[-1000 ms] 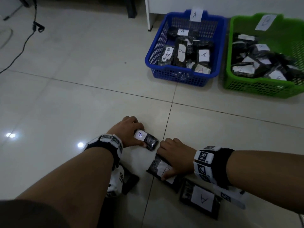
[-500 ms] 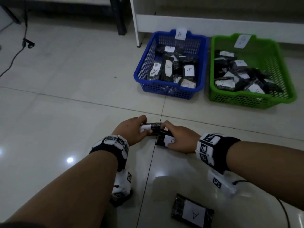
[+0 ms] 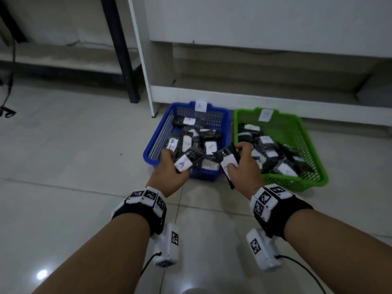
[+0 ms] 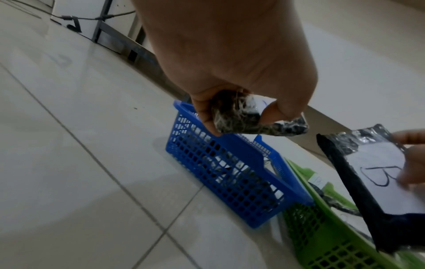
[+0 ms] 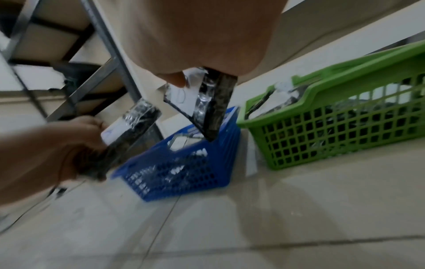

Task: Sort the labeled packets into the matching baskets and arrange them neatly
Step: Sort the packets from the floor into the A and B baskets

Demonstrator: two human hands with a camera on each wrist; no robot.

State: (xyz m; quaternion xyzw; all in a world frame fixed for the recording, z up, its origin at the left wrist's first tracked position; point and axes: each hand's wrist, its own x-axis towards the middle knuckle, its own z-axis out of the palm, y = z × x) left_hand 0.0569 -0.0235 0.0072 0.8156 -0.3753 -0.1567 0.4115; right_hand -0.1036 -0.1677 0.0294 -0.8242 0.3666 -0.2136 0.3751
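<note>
— What is being read on the packet marked A [image 3: 187, 159]?
— A blue "A" on white paper; the black, crinkly packet is being gripped by the left hand [image 3: 169, 172] over the blue basket [image 3: 152, 149], tagged "A".
— And the other?
— The packet marked B [image 4: 377, 174] is being pinched by the right hand [image 3: 244, 168] near the green basket [image 3: 305, 132]; its tag is being blurred.

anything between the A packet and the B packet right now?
Nothing. In the left wrist view, open air separates the A packet in the left hand from the B packet in the right hand; they don't touch.
</note>
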